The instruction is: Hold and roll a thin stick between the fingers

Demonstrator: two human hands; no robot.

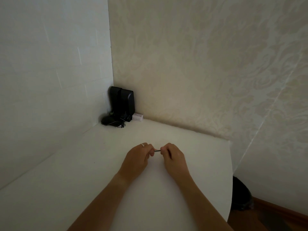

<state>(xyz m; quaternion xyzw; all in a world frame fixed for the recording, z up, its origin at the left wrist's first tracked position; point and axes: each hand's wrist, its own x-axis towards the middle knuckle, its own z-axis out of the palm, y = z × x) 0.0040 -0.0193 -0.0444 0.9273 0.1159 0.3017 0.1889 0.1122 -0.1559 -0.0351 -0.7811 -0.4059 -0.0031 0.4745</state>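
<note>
Both forearms are reaching out over the white table (pixel 66 180), bringing the left hand (pixel 136 160) and right hand (pixel 175 158) close together above its middle. Each hand is pinching one end of a short dark wire (pixel 157 150) with reddish strands showing at its left end, seemingly keeping it taut between the fingertips and clear of the tabletop. Far left, black speakers (pixel 123 104) are standing tucked into the wall corner, beside a small white box (pixel 138 117).
</note>
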